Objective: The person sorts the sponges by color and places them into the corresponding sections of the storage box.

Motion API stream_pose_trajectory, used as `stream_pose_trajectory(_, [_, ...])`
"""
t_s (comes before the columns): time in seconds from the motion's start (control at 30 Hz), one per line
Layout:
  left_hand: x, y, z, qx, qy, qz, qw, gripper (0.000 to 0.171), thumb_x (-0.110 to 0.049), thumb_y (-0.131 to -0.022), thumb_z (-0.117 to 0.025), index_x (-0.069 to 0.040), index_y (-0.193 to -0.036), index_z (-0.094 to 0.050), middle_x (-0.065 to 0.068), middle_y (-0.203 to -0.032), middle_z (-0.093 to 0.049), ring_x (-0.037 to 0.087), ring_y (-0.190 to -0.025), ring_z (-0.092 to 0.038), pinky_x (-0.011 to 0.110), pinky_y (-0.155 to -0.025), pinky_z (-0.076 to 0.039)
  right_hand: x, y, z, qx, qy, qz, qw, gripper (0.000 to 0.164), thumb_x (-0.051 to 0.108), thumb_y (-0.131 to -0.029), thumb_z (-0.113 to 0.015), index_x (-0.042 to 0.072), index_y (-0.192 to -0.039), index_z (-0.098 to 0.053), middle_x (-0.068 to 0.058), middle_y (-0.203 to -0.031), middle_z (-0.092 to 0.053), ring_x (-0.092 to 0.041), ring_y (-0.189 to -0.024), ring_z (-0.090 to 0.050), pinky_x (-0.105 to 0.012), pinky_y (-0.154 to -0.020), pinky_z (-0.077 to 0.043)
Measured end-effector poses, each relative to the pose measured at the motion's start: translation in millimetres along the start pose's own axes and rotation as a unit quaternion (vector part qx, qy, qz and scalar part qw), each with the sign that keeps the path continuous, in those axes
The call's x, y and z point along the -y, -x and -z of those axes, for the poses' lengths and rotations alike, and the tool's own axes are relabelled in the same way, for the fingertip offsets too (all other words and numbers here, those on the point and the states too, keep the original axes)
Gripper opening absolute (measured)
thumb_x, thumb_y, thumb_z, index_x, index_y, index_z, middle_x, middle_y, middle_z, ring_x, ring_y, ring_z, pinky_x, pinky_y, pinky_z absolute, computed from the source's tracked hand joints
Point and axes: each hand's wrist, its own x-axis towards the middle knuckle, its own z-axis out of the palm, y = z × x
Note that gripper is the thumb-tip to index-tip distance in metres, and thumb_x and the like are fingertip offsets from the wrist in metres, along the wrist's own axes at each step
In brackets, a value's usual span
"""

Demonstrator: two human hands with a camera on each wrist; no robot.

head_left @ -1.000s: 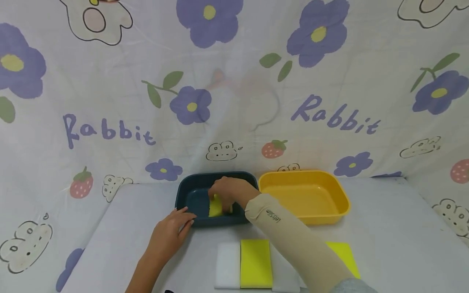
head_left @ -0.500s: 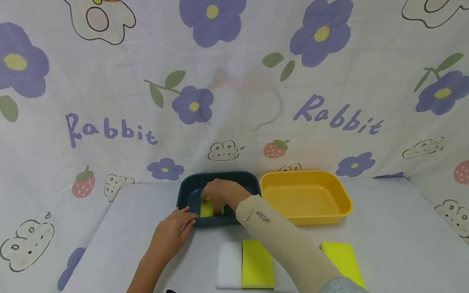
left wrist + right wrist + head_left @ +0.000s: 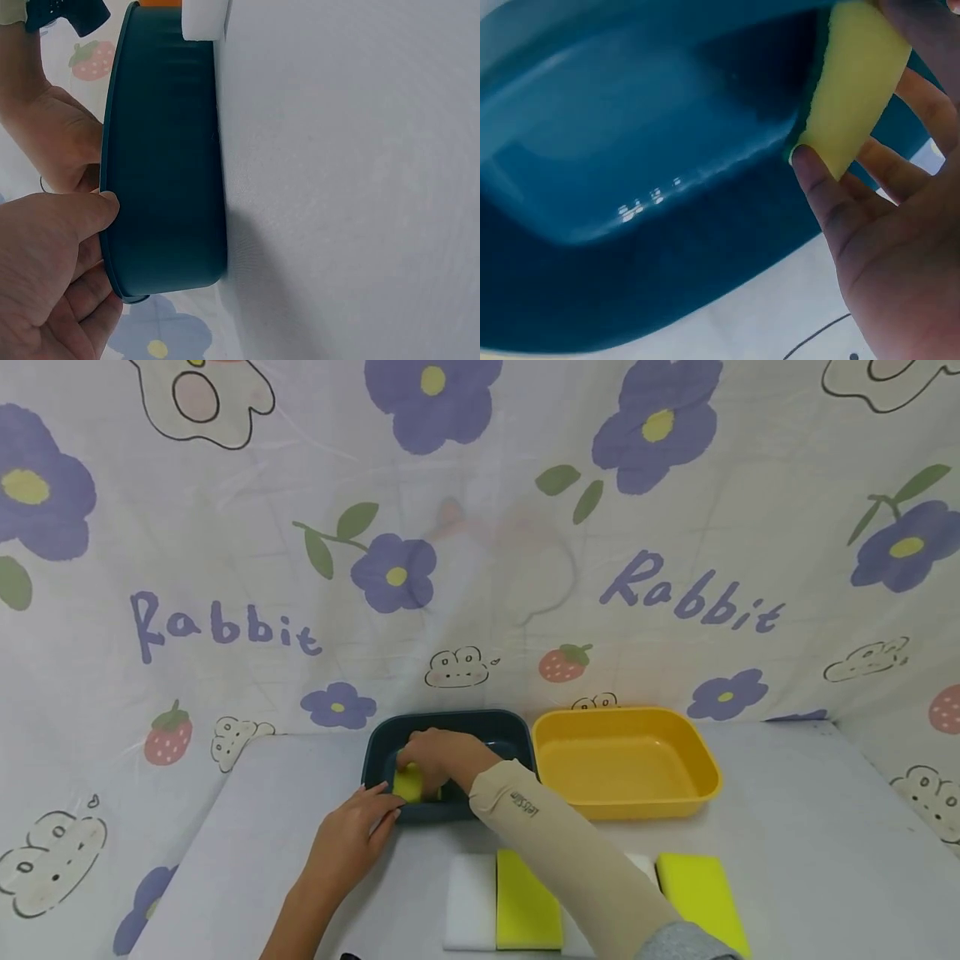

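A dark teal basin (image 3: 480, 721) stands at the back of the table, left of centre. At its front left corner my left hand (image 3: 351, 833) holds the rim; the left wrist view has the thumb on the basin's outer wall (image 3: 165, 150) with the other fingers behind the rim. My right hand (image 3: 441, 755) reaches inside, gripping a yellow sponge (image 3: 408, 783) near the basin's left end. In the right wrist view the sponge (image 3: 859, 82) has a dark green scouring layer on one face, and thumb and fingers clasp it from opposite sides.
Close to the teal basin's right stands a yellow basin (image 3: 626, 810). In front, a row of blocks lies on the table: a white one (image 3: 470, 902), a yellow one (image 3: 525, 914), and more partly under the right sleeve (image 3: 570, 852). Another yellow block (image 3: 701, 893) lies farther right. Patterned cloth hangs behind.
My right hand has slid left inside the teal basin with the sponge, toward the left end. The left hand has stayed on the rim.
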Motion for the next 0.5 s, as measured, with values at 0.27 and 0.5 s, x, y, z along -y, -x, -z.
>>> stream_pose_trajectory(0.27, [0.0, -1.1, -1.9, -0.005, -0.005, -0.005, 1.0, 0.015, -0.005, -0.088, -0.077, -0.008, -0.103, -0.076, 0.004, -0.106, -0.075, 0.027, -0.118, -0.064, 0.048, -0.105, -0.045, 2.1, -6.2, -5.3, -0.012, 0.004, 0.003, 1.0, 0.056, 0.029, -0.089, -0.078, 0.029, -0.141, -0.059, -0.004, -0.14, -0.05, -0.019, -0.115, -0.051, -0.036, -0.099, -0.049])
stream_pose_trajectory(0.5, [1.2, 0.0, -0.6, -0.006, 0.002, -0.008, 1.0, 0.017, -0.003, -0.087, -0.078, -0.008, -0.103, -0.076, 0.005, -0.107, -0.074, 0.028, -0.117, -0.064, 0.049, -0.105, -0.045, 8.6, -13.2, -8.9, -0.029, 0.009, 0.014, 0.999, 0.053, 0.029, -0.092, -0.074, 0.026, -0.142, -0.057, -0.004, -0.14, -0.051, -0.02, -0.118, -0.05, -0.035, -0.103, -0.046])
